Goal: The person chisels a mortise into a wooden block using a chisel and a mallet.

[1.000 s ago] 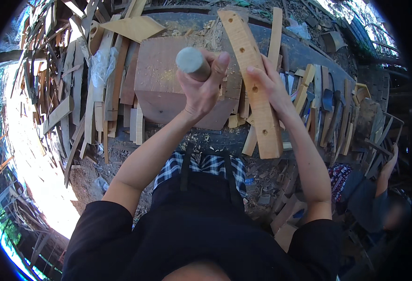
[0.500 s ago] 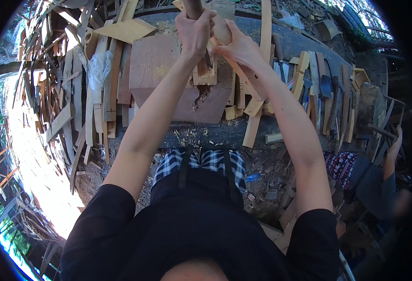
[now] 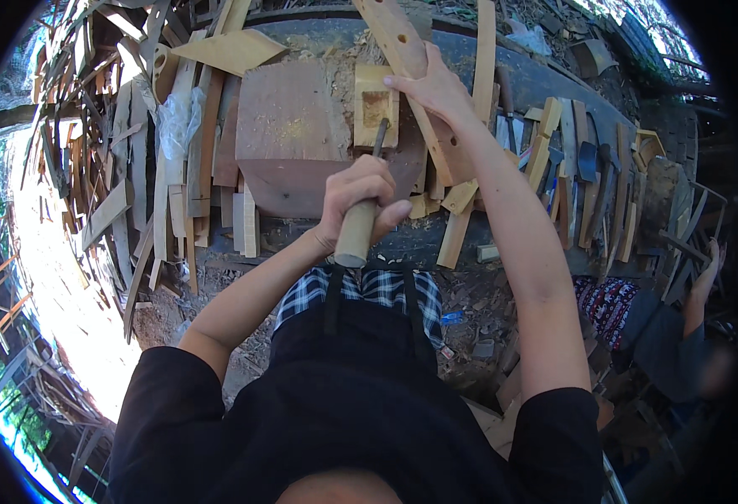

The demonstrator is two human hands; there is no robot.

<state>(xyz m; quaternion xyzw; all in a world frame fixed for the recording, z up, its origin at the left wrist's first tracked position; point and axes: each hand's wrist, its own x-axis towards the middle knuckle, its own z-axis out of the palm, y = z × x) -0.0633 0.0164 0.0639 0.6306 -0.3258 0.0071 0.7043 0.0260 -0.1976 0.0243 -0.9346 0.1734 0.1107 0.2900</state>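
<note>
My left hand (image 3: 356,191) is wrapped round the cylindrical wooden handle (image 3: 354,237) of a chisel, angled toward my body. Its narrow metal blade (image 3: 382,132) reaches into a rectangular hollow in a small pale wood block (image 3: 368,78), beside a larger reddish-brown block (image 3: 289,101) on the bench. My right hand (image 3: 432,92) grips a long pale wooden piece with holes (image 3: 386,34), lying diagonally just right of the small block; my thumb extends toward that block's corner.
Loose slats (image 3: 125,202) and a crumpled plastic bag (image 3: 180,122) lie left. More offcuts and tools (image 3: 587,168) crowd the dark bench (image 3: 327,38) at right. Another person's hand (image 3: 705,269) holds something dark at far right; their patterned clothing (image 3: 604,307) shows below.
My left hand has dropped toward my body since half a second ago, tilting the handle back. Compared with a second ago, my right hand and the holed piece sit farther from me.
</note>
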